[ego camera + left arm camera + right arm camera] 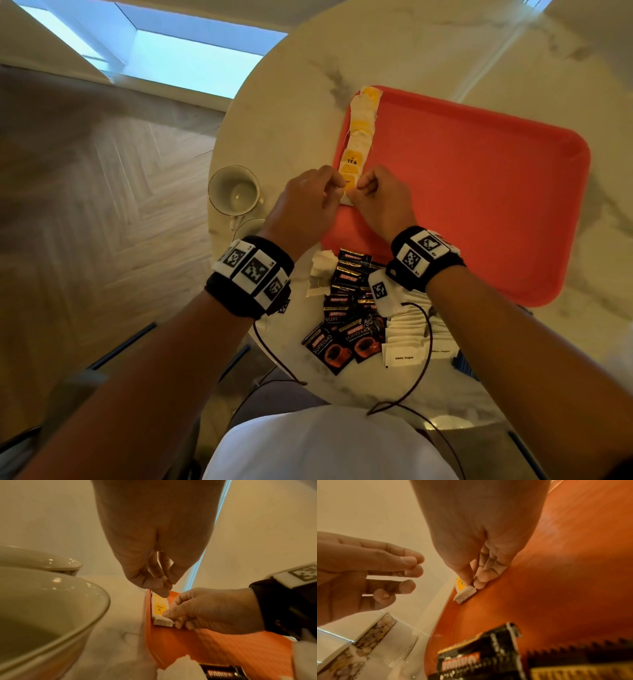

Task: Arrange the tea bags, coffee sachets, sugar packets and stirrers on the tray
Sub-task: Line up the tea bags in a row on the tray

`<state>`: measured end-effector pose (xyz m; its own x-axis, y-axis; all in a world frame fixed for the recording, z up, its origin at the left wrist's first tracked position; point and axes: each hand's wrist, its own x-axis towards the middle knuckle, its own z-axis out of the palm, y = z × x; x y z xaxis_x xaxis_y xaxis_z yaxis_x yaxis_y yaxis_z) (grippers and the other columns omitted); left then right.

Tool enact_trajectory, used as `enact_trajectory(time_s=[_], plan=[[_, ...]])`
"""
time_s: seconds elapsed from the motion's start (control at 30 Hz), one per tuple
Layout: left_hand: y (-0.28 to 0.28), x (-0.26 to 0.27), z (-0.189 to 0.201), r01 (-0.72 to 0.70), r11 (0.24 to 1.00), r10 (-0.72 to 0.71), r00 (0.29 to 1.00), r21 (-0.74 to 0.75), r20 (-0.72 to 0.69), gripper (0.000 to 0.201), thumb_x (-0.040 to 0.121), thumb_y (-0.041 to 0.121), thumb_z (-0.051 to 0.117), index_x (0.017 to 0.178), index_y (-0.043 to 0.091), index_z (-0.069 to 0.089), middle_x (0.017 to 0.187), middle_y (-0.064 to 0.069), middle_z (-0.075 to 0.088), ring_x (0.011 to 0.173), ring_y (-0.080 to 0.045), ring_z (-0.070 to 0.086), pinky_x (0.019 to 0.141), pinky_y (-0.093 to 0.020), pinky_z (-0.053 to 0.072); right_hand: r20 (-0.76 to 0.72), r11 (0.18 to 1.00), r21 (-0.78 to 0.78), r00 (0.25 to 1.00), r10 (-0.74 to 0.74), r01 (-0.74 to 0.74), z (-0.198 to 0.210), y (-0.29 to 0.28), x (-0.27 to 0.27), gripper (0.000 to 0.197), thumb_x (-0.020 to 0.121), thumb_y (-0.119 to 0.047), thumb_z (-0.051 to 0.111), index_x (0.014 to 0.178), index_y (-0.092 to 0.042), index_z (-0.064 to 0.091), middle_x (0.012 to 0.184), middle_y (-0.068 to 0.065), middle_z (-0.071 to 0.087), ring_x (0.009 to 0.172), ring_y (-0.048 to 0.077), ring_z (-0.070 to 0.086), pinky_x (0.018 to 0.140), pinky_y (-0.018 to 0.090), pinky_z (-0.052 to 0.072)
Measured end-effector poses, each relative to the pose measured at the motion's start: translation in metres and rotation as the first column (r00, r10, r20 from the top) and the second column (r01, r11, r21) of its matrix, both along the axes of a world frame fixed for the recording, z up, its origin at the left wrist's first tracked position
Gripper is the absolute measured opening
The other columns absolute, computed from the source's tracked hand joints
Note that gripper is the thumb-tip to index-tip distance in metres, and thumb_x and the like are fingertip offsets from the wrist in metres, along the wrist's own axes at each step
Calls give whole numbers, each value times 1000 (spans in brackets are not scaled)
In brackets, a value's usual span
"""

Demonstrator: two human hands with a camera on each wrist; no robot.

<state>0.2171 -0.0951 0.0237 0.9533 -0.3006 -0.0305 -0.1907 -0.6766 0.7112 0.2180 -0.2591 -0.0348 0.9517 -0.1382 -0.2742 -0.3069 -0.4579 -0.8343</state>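
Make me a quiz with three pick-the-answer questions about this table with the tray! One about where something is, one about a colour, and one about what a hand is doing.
1. Where do the tea bags lie?
A. In a row along the tray's left edge
B. Inside the cup
C. On the floor

2. What colour is the tray?
A. Blue
B. Red-orange
C. Green

3. What is the right hand doing?
A. Lifting the cup
B. Resting flat on the floor
C. Pinching the nearest tea bag in the row

Answers:
1. A, the yellow-tagged bags line up along the tray's left side, while the cup stands on the table to the left with no bags in it.
2. B, the tray looks red-orange in all three views.
3. C, the right wrist view shows thumb and fingers on the bag's near end; the left hand is beside it.
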Motion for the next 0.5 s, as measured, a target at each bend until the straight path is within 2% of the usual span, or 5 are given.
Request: enact_trajectory(time_s=[0.1, 0.17, 0.3, 0.37, 0.5], plan=[[3, -7, 1, 26, 1000, -27, 999, 10, 24, 13, 94, 15, 59, 105, 10, 64, 97, -3, 67, 79, -8, 59, 68, -13, 47, 4, 1000, -27, 1000, -8, 8, 4, -2, -5, 16, 85, -14, 74, 89, -8, 60, 76, -4, 62, 65, 4, 55, 61, 14, 45], [4, -15, 3, 40, 999, -41, 999, 12, 25, 13, 95, 15, 59, 106, 10, 64, 97, -2, 66, 78, -8, 57, 66, -8, 43, 47, 1000, -28, 999, -3, 5, 11, -5, -13, 15, 87, -15, 72, 92, -7, 60, 80, 0, 64, 68, 6, 57, 61, 13, 44], [9, -37, 6, 107, 994, -108, 994, 16, 3, 12, 97, 15, 56, 107, 11, 62, 97, -2, 65, 79, -8, 56, 67, -11, 45, 79, 994, -73, 993, 90, -84, 33, -12, -37, 7, 93, -18, 66, 92, -16, 59, 84, -6, 62, 71, 0, 54, 65, 10, 43], [12, -52, 8, 139, 990, -137, 989, 37, -56, 13, 100, 17, 52, 109, 13, 60, 97, 1, 62, 80, -7, 56, 68, -10, 43, 56, 984, -91, 986, 158, -152, 43, -14, -52, 6, 95, -21, 64, 91, -21, 59, 84, -7, 62, 73, 2, 56, 66, 11, 45], [23, -87, 4, 189, 976, -166, 967, 104, -191, 21, 104, 28, 43, 104, 15, 59, 91, 2, 59, 77, -8, 53, 68, -22, 42, 29, 973, -58, 974, 225, -223, 54, -17, -84, 8, 95, -24, 65, 90, -19, 60, 83, -1, 64, 74, 11, 58, 66, 19, 47]])
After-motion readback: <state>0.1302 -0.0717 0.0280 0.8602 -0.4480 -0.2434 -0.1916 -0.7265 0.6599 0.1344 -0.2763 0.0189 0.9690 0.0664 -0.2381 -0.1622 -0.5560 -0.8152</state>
